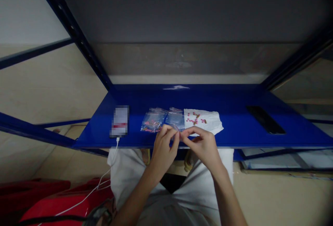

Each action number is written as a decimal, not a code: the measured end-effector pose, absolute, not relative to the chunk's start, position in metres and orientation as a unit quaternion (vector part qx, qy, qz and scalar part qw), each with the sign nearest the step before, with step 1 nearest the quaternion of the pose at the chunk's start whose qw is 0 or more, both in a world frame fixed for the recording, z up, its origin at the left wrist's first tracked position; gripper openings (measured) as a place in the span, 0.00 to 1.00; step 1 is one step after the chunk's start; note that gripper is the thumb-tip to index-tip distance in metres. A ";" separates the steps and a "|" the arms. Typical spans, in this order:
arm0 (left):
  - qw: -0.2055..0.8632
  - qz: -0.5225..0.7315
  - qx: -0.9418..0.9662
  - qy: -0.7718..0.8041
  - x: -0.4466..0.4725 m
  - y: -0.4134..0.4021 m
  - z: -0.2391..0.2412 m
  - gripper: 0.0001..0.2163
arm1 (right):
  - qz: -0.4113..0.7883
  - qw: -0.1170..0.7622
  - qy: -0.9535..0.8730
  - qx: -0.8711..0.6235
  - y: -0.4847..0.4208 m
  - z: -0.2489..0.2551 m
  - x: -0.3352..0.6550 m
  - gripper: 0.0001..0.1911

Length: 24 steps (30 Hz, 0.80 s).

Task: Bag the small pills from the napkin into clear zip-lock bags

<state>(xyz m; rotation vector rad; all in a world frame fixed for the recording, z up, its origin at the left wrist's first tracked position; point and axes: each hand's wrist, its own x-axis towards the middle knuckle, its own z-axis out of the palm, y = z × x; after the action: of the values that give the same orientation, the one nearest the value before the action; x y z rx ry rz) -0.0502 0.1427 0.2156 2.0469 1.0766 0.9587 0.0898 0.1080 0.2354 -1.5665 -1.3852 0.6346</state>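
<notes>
My left hand [164, 147] and my right hand [202, 143] meet near the front edge of the blue shelf, both closed in a pinch. Between their fingertips is what looks like the edge of a small clear plastic bag, mostly hidden by the fingers. Just beyond lie flat clear zip bags [174, 117]. To their left, more zip bags [154, 119] contain pink and brown pills. A white paper sheet [213, 123] lies behind my right hand, with loose pink pills [195, 120] and several brown capsules [205, 121] scattered on it.
On the shelf [145, 95], a phone [121, 120] with a white cable [109, 170] lies left and a dark phone [265, 119] right. Blue uprights [88, 52] frame the shelf, with a panel above. A red seat [65, 205] stands lower left.
</notes>
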 end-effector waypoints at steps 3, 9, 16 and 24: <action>0.257 0.349 0.797 0.420 -0.046 0.144 0.215 0.09 | 0.236 0.440 -0.586 -0.638 0.108 0.239 0.088 0.06; 0.175 0.320 0.821 0.438 -0.043 0.149 0.220 0.08 | 0.181 0.462 -0.555 -0.667 0.110 0.233 0.094 0.09; 0.142 0.331 0.830 0.427 -0.036 0.150 0.220 0.08 | 0.134 0.411 -0.542 -0.721 0.111 0.228 0.101 0.05; 0.078 0.323 0.852 0.405 -0.037 0.139 0.227 0.10 | 0.245 0.381 -0.551 -0.701 0.113 0.215 0.100 0.19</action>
<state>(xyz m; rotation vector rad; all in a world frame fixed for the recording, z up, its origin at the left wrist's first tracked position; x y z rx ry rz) -0.0368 0.1392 0.2268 2.5494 1.2138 0.9667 0.0999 0.1133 0.2153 -1.7878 -1.4062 0.6262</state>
